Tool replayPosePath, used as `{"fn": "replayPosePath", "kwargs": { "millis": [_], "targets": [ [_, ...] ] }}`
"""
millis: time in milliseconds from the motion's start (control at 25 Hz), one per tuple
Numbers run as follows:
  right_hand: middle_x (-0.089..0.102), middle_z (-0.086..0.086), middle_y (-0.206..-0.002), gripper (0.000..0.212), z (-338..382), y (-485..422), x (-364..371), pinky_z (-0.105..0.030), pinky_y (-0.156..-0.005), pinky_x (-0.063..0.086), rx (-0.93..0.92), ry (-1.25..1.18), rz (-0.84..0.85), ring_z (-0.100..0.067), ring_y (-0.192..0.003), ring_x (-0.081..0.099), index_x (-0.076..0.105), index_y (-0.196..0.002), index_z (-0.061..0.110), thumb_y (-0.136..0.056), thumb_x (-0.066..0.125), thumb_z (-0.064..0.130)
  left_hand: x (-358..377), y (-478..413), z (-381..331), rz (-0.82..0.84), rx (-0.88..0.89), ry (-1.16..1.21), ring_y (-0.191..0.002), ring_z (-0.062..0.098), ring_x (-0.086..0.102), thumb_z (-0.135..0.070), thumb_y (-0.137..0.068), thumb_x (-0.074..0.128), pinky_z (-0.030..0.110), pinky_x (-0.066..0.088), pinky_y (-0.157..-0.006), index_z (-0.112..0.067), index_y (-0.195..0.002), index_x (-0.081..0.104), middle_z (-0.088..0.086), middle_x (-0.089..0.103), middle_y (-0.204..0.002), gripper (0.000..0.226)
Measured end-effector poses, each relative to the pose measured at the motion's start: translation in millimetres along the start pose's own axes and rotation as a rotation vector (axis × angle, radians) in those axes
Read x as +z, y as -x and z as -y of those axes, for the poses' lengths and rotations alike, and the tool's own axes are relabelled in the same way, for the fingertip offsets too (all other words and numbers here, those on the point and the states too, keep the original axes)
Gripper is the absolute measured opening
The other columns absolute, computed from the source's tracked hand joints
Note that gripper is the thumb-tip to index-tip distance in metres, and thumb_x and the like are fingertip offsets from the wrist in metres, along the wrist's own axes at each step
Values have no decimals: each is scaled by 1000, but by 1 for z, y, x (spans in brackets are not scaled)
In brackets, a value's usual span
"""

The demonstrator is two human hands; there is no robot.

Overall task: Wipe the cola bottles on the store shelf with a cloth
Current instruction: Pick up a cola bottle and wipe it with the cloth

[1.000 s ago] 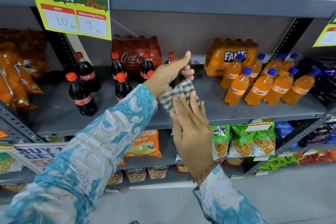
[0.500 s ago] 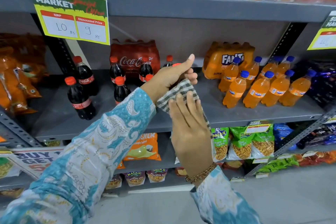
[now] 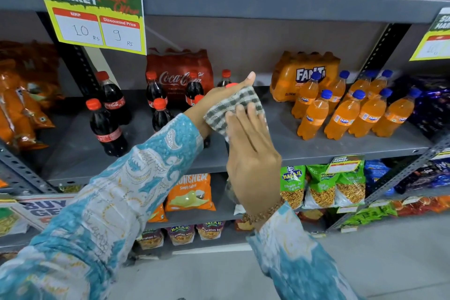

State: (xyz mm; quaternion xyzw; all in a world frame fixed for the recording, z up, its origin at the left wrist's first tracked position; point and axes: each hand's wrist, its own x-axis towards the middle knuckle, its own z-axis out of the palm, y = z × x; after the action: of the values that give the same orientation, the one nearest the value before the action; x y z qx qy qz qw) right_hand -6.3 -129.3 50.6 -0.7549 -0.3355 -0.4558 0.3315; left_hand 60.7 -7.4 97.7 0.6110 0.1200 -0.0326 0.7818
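Note:
In front of the middle shelf my left hand (image 3: 216,101) grips a small cola bottle. Only its red cap (image 3: 230,85) shows above my fingers. My right hand (image 3: 253,156) presses a grey-and-white checked cloth (image 3: 232,106) around the bottle's body, which is hidden. Several other cola bottles stand on the grey shelf (image 3: 73,156), among them one front left (image 3: 107,129), one behind it (image 3: 113,101) and one beside my left sleeve (image 3: 161,115). A shrink-wrapped cola pack (image 3: 180,75) stands at the back.
Orange soda bottles (image 3: 341,112) and their wrapped pack (image 3: 304,73) fill the shelf's right half. Orange snack bags (image 3: 22,105) hang at the left. A price sign (image 3: 95,14) hangs from the upper shelf. Snack packets (image 3: 321,185) line the lower shelves above the floor.
My right hand has slid the cloth upward along the held bottle, toward its cap. My left hand keeps its grip in about the same place.

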Motion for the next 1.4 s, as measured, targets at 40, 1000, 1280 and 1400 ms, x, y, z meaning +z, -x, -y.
{"fn": "replayPosePath", "kwargs": {
  "millis": [40,1000,1280,1400],
  "targets": [
    [64,-20,-119,33,-3,2,6,-49,-97,47,-7,28,23,-38,-117,58,66,-112,-4,-79,66,-9,1,1,-1,-4,10,35,-82,21,67,-53,-60,80,34,52,-82,-17,-67,61,4,67,-75,42],
    [65,-18,-119,38,-1,37,-5,-48,-107,41,-121,-38,130,-36,-123,52,68,-109,-4,-99,32,-4,2,0,-17,-132,92,46,-69,20,69,-38,-76,72,32,57,-77,-9,-67,61,6,69,-61,33],
    [62,-19,-124,46,-11,46,7,-55,-94,49,-136,-37,200,-41,-125,48,66,-113,-5,-102,22,-1,1,5,-23,-62,131,15,-71,20,71,-38,-80,67,27,55,-67,-10,-67,62,5,71,-60,32],
    [62,-18,-124,38,-5,45,2,-49,-97,48,-163,-60,159,-36,-126,49,66,-113,-4,-96,33,-8,-3,6,-23,-12,120,25,-70,19,70,-39,-83,63,27,54,-64,-11,-67,58,1,68,-57,32]
  ]
}}
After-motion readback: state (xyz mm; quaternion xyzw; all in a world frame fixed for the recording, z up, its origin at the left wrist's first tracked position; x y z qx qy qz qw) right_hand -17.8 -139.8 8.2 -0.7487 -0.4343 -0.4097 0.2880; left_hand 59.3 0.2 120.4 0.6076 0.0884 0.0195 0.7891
